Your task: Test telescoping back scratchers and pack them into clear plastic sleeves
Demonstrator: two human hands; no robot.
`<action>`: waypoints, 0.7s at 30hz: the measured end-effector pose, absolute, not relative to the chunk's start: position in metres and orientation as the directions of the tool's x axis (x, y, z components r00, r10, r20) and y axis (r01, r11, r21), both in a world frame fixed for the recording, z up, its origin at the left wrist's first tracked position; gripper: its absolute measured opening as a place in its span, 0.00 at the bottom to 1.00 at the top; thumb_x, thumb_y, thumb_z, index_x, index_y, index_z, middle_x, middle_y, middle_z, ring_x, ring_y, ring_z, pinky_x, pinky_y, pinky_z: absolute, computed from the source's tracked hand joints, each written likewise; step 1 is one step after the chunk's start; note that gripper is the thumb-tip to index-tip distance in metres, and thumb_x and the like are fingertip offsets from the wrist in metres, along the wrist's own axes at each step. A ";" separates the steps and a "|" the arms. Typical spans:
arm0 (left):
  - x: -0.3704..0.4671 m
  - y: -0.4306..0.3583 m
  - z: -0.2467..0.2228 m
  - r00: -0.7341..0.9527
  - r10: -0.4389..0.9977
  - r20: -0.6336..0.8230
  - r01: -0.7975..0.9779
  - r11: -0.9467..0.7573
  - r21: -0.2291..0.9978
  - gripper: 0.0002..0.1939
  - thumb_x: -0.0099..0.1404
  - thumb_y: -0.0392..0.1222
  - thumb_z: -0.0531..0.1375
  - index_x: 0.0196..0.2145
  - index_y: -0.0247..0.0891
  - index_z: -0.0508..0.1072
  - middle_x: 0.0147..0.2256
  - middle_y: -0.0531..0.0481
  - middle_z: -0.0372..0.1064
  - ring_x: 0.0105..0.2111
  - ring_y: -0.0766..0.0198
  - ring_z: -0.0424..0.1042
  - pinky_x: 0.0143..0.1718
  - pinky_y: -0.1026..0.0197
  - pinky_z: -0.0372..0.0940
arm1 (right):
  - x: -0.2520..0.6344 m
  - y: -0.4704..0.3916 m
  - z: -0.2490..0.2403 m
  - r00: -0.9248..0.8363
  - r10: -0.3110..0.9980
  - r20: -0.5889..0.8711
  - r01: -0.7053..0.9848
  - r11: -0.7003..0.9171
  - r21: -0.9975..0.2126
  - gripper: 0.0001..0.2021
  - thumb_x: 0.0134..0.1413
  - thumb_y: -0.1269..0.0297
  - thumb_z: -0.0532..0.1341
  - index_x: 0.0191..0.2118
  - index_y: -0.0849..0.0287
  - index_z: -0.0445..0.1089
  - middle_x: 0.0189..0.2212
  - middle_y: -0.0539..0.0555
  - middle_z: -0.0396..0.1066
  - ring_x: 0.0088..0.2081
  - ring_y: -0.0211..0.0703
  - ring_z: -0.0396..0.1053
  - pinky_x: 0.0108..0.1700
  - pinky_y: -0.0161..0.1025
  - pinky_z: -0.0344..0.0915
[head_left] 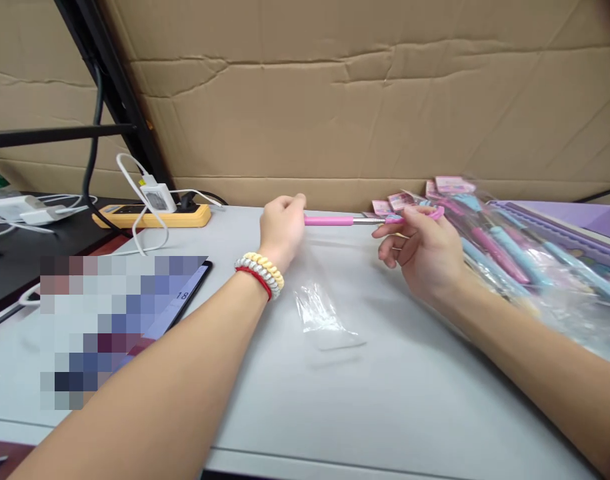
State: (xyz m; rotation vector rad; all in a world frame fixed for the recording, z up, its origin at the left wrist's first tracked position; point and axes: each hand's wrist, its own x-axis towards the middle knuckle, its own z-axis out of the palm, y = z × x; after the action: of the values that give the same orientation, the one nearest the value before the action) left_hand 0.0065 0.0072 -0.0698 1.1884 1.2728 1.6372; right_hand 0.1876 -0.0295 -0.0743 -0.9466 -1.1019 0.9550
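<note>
Both of my hands hold a pink telescopic stick (329,221) level above the table; it looks like a back scratcher. It has a pink handle, a short metal rod and a curved pink head. My left hand (283,227), with braided bracelets at the wrist, is closed around the handle's left end. My right hand (427,250) pinches the curved head between thumb and finger, its other fingers loosely bent. Below, between the hands, a clear plastic sleeve (319,310) lies on the grey table (385,413).
Wrapped pink and blue sticks (505,257) with pink cards are piled at the right, by a purple item (575,233). A tablet (185,293), partly pixelated, lies at the left. Behind it are a yellow power strip (199,216) and white cables. Cardboard (335,120) stands at the back.
</note>
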 end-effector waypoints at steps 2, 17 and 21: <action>0.011 -0.002 -0.067 -0.198 0.912 0.359 0.226 -0.314 0.922 0.16 0.61 0.44 0.58 0.19 0.37 0.62 0.18 0.53 0.55 0.24 0.65 0.60 0.26 0.61 0.53 | 0.192 -0.024 -0.076 0.222 0.937 0.270 -0.153 0.307 -0.940 0.14 0.46 0.55 0.61 0.28 0.54 0.55 0.19 0.48 0.69 0.13 0.36 0.60 0.13 0.33 0.51; 0.028 -0.029 -0.063 0.359 0.796 0.488 0.667 -0.584 0.462 0.21 0.67 0.54 0.49 0.22 0.38 0.66 0.20 0.51 0.63 0.21 0.65 0.59 0.26 0.60 0.50 | 0.189 -0.031 -0.064 0.018 0.981 0.194 -0.378 0.187 -0.907 0.12 0.40 0.65 0.65 0.32 0.58 0.62 0.25 0.48 0.71 0.18 0.35 0.66 0.15 0.31 0.56; 0.029 -0.028 -0.063 0.415 0.793 0.445 0.660 -0.599 0.453 0.20 0.67 0.53 0.48 0.28 0.39 0.70 0.24 0.50 0.66 0.24 0.63 0.61 0.27 0.61 0.51 | 0.187 -0.027 -0.051 -0.069 0.989 0.131 -0.200 0.114 -0.973 0.09 0.47 0.61 0.63 0.30 0.59 0.63 0.21 0.50 0.69 0.17 0.36 0.65 0.14 0.31 0.55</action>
State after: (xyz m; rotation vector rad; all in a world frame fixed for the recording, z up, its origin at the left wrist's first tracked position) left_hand 0.0285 -0.0284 -0.0628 2.4619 1.2839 0.9467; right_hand 0.1873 -0.0271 -0.0509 -0.9343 -1.1767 1.2633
